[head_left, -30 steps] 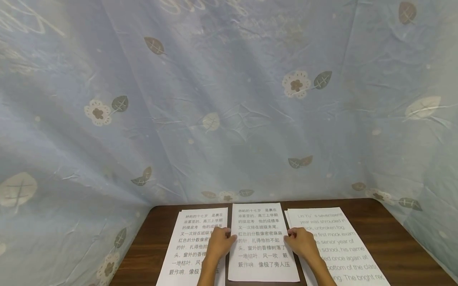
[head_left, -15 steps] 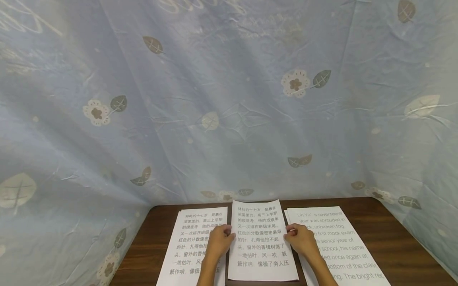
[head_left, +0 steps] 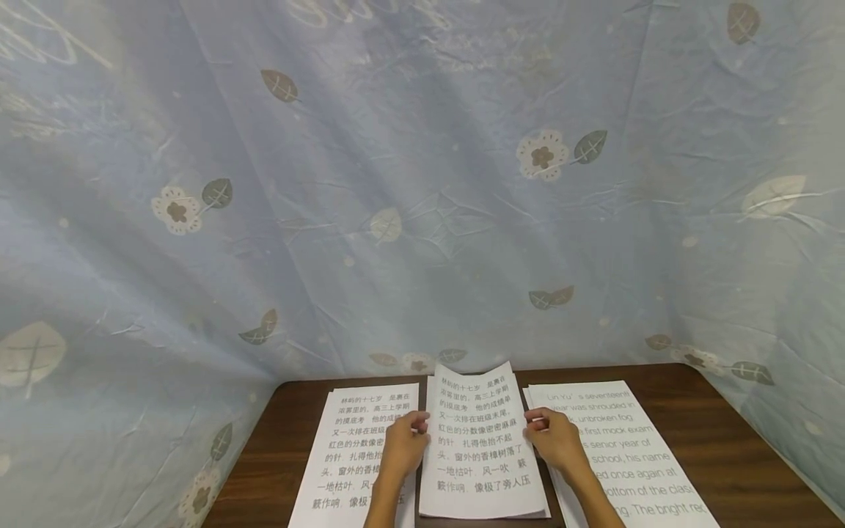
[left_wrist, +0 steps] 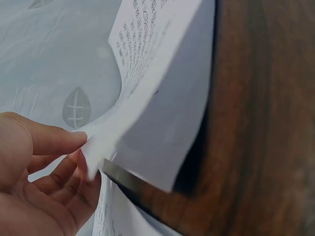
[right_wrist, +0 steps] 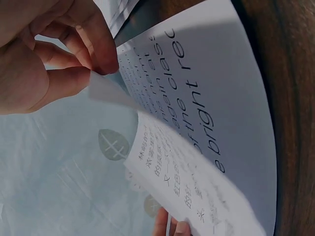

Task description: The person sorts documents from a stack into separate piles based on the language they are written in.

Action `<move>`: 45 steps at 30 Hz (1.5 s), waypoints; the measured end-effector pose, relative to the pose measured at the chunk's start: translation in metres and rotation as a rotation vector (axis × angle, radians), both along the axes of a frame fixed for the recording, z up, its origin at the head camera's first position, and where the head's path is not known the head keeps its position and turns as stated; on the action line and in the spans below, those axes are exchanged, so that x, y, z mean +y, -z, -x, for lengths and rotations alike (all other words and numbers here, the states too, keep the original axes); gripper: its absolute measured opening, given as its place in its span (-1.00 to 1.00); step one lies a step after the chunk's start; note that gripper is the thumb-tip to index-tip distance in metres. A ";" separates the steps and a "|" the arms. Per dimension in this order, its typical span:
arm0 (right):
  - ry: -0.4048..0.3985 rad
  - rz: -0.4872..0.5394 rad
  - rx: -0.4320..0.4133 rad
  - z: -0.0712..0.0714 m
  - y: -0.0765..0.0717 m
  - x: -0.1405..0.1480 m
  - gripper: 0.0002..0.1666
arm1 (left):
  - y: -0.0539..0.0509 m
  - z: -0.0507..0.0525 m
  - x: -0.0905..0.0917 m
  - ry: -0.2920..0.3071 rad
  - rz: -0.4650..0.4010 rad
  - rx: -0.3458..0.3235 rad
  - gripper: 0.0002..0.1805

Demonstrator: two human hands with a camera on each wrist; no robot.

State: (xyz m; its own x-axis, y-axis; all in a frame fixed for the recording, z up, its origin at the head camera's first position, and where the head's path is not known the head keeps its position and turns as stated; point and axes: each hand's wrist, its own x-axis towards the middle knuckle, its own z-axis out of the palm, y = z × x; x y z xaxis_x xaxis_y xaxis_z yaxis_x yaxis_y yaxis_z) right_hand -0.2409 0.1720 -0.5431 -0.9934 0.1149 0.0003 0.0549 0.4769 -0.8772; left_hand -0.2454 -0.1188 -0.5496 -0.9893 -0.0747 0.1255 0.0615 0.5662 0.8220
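A sheet of paper [head_left: 472, 458] printed with Chinese text bows upward over the middle stack, its far edge raised. My left hand [head_left: 404, 447] pinches its left edge, thumb on top; the left wrist view shows the sheet [left_wrist: 133, 105] curving up from that hand [left_wrist: 47, 172]. On the opposite side, my right hand [head_left: 557, 444] pinches the right edge between thumb and fingers. A corner of the sheet bends at the right hand [right_wrist: 64, 59] in the right wrist view. More paper of the middle stack [head_left: 545, 509] peeks out underneath.
A stack of Chinese-printed pages [head_left: 370, 444] lies to the left, partly under my left forearm. To the right is a stack of English-printed pages [head_left: 634, 440], partly covered by my right arm. The dark wooden table [head_left: 719, 433] meets a pale blue patterned cloth [head_left: 462, 279] behind.
The sheet's far edge has risen and curled off the middle stack, exposing paper beneath. Both hands have lifted slightly with it while keeping hold of its sides.
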 end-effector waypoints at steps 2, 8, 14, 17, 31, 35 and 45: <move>-0.002 0.012 0.003 -0.001 -0.001 0.000 -0.60 | 0.000 0.000 -0.001 0.004 -0.017 0.001 -0.57; -0.001 0.029 0.012 -0.001 -0.003 0.002 -0.61 | -0.003 0.000 -0.007 0.014 -0.051 0.007 -0.56; 0.002 0.039 0.006 -0.002 -0.005 0.004 -0.63 | -0.007 0.000 -0.011 0.014 -0.085 0.000 -0.54; -0.002 0.061 0.004 -0.003 -0.008 0.004 -0.63 | -0.009 0.000 -0.012 0.020 -0.107 0.002 -0.54; -0.010 0.215 -0.036 -0.002 -0.004 -0.005 -0.61 | -0.011 -0.001 -0.026 -0.008 -0.135 -0.019 -0.55; -0.014 0.232 -0.034 -0.003 -0.001 -0.013 -0.61 | -0.008 -0.003 -0.033 -0.011 -0.147 -0.019 -0.56; -0.017 0.253 -0.035 -0.006 0.003 -0.025 -0.57 | -0.008 -0.009 -0.046 -0.002 -0.138 -0.024 -0.57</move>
